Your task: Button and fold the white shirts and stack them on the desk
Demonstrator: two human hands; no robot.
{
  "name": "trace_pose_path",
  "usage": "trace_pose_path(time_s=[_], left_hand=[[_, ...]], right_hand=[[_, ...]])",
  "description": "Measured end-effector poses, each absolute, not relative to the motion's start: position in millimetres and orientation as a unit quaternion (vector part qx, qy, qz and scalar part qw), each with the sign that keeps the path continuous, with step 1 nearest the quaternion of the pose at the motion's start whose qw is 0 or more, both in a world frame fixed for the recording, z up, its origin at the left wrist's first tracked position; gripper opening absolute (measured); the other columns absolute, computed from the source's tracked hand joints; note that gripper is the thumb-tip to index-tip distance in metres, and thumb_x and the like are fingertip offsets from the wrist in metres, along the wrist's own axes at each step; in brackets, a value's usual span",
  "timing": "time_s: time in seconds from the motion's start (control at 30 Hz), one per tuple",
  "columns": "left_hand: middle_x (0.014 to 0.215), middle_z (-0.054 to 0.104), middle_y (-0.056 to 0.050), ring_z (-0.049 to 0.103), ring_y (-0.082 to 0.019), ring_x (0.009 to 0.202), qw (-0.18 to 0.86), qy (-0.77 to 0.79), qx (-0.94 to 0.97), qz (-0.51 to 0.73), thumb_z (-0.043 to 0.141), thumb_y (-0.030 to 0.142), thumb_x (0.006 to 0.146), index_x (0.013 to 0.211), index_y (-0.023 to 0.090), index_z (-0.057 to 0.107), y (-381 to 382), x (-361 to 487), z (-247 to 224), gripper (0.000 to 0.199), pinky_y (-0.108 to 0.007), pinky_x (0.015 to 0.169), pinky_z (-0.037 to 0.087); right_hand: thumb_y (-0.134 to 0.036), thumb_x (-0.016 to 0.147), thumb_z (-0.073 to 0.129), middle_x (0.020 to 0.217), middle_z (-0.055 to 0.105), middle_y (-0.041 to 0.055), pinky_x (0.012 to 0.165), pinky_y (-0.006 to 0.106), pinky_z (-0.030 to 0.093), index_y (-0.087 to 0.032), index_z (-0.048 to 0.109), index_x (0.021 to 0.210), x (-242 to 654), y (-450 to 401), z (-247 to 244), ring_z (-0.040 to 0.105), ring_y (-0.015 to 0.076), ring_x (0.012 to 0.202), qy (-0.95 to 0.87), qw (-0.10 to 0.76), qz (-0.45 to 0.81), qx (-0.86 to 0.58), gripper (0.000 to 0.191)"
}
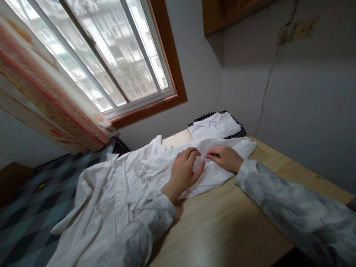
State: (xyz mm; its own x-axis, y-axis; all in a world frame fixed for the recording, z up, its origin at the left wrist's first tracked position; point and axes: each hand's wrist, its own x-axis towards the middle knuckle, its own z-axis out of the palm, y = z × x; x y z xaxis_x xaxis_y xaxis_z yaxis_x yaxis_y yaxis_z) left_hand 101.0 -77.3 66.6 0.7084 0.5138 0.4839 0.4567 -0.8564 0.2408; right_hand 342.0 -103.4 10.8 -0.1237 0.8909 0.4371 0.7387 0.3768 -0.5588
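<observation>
A wrinkled white shirt (111, 193) lies spread from the left side over the wooden table, its buttoned front and collar showing. My left hand (185, 170) rests on it near the middle, fingers bent and thumb curving toward them around a bit of the cloth. Close beside its fingertips, my right hand (225, 157) comes in from the right, thumb and fingers pinched on the same small spot of the shirt. Whatever small part lies between the fingertips is too small to make out.
Behind the shirt, a folded white shirt (215, 126) lies on black striped cloth (236, 128). The wooden table (211, 226) meets the wall. At left are a dark checked bedspread (36, 215) and a curtain (55, 85) beside the window. A cable (265, 89) hangs from a socket.
</observation>
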Motion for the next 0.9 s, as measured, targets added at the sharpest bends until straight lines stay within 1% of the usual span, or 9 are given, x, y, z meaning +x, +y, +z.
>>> trace_pose_path(time_s=[0.03,0.1,0.2,0.27,0.33,0.5,0.63,0.77,0.9], left_hand=[[0.131,0.072,-0.013,0.065,-0.031,0.117,0.046,0.244,0.933,0.259,0.07,0.035,0.1,0.122,0.023,0.069,-72.3,110.3,65.4,0.026,-0.044,0.101,0.046],[0.115,0.077,-0.01,0.067,-0.03,0.109,0.055,0.236,0.946,0.217,0.073,0.034,0.098,0.121,0.023,0.069,-61.4,125.6,56.1,0.025,-0.044,0.099,0.045],[0.09,0.077,-0.005,0.069,-0.026,0.092,0.09,0.262,0.94,0.199,0.069,0.035,0.103,0.106,0.023,0.073,-47.5,136.7,34.8,0.014,-0.041,0.092,0.044],[0.09,0.078,-0.005,0.07,-0.023,0.087,0.121,0.267,0.933,0.208,0.066,0.036,0.105,0.098,0.022,0.074,-42.0,137.1,23.6,0.017,-0.039,0.09,0.044],[0.09,0.078,-0.004,0.07,-0.02,0.083,0.153,0.264,0.927,0.218,0.065,0.034,0.106,0.098,0.023,0.075,-39.8,134.9,17.5,0.018,-0.037,0.088,0.043],[0.079,0.071,0.0,0.061,-0.016,0.072,0.234,0.267,0.901,0.249,0.058,0.031,0.106,0.097,0.021,0.07,-40.1,131.0,15.7,0.018,-0.032,0.079,0.043],[0.074,0.062,0.002,0.053,-0.014,0.067,0.327,0.255,0.866,0.279,0.058,0.034,0.104,0.092,0.02,0.066,-39.7,130.9,18.7,0.02,-0.028,0.067,0.04],[0.074,0.062,0.001,0.051,-0.013,0.066,0.4,0.248,0.836,0.283,0.06,0.038,0.102,0.092,0.019,0.066,-40.2,131.4,22.3,0.022,-0.027,0.063,0.039],[0.074,0.063,0.0,0.051,-0.013,0.066,0.402,0.253,0.836,0.274,0.062,0.042,0.101,0.091,0.019,0.067,-41.8,132.4,21.6,0.027,-0.026,0.062,0.039]], right_hand=[[-0.042,0.107,0.066,0.092,0.078,0.0046,0.073,0.032,0.041,-0.023,0.08,0.096,342.3,-103.5,10.6,0.064,0.0199,0.08,-0.743,0.375,0.098,-0.546,0.026],[-0.04,0.107,0.066,0.089,0.077,0.0044,0.073,0.032,0.041,-0.023,0.08,0.094,344.3,-104.6,9.9,0.064,0.02,0.079,-0.739,0.378,0.096,-0.548,0.026],[-0.038,0.105,0.068,0.088,0.077,0.0038,0.074,0.033,0.043,-0.023,0.08,0.093,350.6,-109.4,10.0,0.066,0.0204,0.081,-0.728,0.388,0.117,-0.553,0.022],[-0.038,0.103,0.071,0.091,0.078,0.0036,0.076,0.033,0.045,-0.023,0.079,0.095,355.5,-115.1,11.4,0.068,0.021,0.085,-0.732,0.395,0.123,-0.541,0.018],[-0.041,0.1,0.074,0.093,0.077,0.004,0.079,0.035,0.047,-0.023,0.078,0.095,358.7,-121.7,13.4,0.068,0.0226,0.088,-0.748,0.39,0.107,-0.526,0.018],[-0.053,0.098,0.077,0.087,0.075,0.0067,0.082,0.04,0.046,-0.024,0.075,0.081,351.3,-132.7,15.5,0.066,0.0267,0.09,-0.75,0.357,0.054,-0.555,0.034],[-0.056,0.101,0.074,0.085,0.074,0.0069,0.079,0.04,0.044,-0.024,0.076,0.09,337.7,-134.1,13.3,0.065,0.0262,0.085,-0.714,0.367,0.038,-0.595,0.034],[-0.05,0.099,0.078,0.076,0.069,0.0037,0.076,0.039,0.041,-0.023,0.076,0.099,332.3,-133.5,8.3,0.062,0.024,0.076,-0.688,0.364,0.027,-0.627,0.027],[-0.038,0.103,0.072,0.084,0.074,0.0044,0.078,0.037,0.042,-0.025,0.079,0.095,333.3,-131.8,2.4,0.065,0.0233,0.08,-0.72,0.356,0.044,-0.594,0.016]])
